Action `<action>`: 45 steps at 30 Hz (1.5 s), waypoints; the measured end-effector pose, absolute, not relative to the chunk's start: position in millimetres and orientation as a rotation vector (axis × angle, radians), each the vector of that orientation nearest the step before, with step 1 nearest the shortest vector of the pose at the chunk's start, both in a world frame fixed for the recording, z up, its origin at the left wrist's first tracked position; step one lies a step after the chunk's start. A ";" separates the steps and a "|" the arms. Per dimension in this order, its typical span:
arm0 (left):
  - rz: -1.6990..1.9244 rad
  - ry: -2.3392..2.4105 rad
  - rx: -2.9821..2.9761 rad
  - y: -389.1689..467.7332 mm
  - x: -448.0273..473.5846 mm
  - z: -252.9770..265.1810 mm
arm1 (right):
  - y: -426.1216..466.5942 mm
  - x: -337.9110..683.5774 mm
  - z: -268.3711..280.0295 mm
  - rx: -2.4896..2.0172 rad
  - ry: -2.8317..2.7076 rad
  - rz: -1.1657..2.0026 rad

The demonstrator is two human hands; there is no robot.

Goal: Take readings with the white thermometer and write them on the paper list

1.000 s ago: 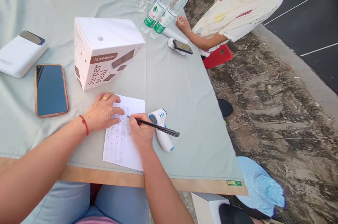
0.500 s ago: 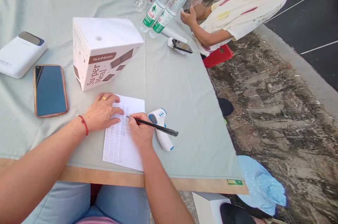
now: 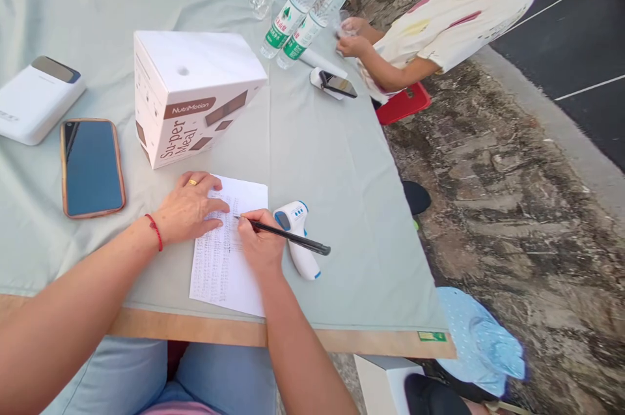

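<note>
A sheet of paper (image 3: 208, 271) with columns of small handwriting lies near the table's front edge. My left hand (image 3: 188, 210) rests on its upper left part, fingers spread, with a gold ring and a red string bracelet on that arm. My right hand (image 3: 262, 242) grips a black pen (image 3: 297, 240), its tip touching the paper close to my left fingertips. Just right of that hand lies a white and blue infrared thermometer (image 3: 300, 239), partly behind the pen. Beyond my hands stands a white NutriMotion box (image 3: 195, 86).
A smartphone (image 3: 92, 167) and a white power bank (image 3: 41, 99) lie at the left. Several water bottles (image 3: 297, 17) stand at the back, near another phone (image 3: 338, 84). A person in a patterned shirt (image 3: 420, 30) sits at the right side, holding clear plastic.
The other person's hands have come together, and the clear plastic has moved down with them. My hands and the pen look almost unmoved.
</note>
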State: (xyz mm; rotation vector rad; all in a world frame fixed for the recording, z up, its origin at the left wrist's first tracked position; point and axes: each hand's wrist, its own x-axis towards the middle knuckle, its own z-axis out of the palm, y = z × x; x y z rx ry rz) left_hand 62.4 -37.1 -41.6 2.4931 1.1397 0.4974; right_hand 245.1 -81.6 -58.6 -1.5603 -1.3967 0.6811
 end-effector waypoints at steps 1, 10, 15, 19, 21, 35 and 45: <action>0.500 1.139 2.494 -37.1 62.4 -42.0 | -81.6 245.2 -58.9 -1.557 -1.400 0.680; 0.494 1.138 2.479 -36.4 62.2 -41.7 | -81.6 245.9 -61.3 -1.544 -1.378 0.632; 0.509 1.132 2.481 -36.4 62.1 -41.6 | -81.2 246.0 -60.3 -1.533 -1.397 0.650; 0.498 1.135 2.480 -36.5 62.4 -40.9 | -81.3 245.5 -60.0 -1.536 -1.389 0.651; 0.490 1.137 2.480 -36.6 62.5 -40.7 | -81.4 245.4 -60.1 -1.536 -1.386 0.642; 0.504 1.135 2.480 -35.3 62.5 -43.3 | -81.1 246.2 -62.2 -1.543 -1.345 0.605; 0.528 1.125 2.482 -35.2 62.5 -44.6 | -80.6 246.3 -61.8 -1.537 -1.377 0.592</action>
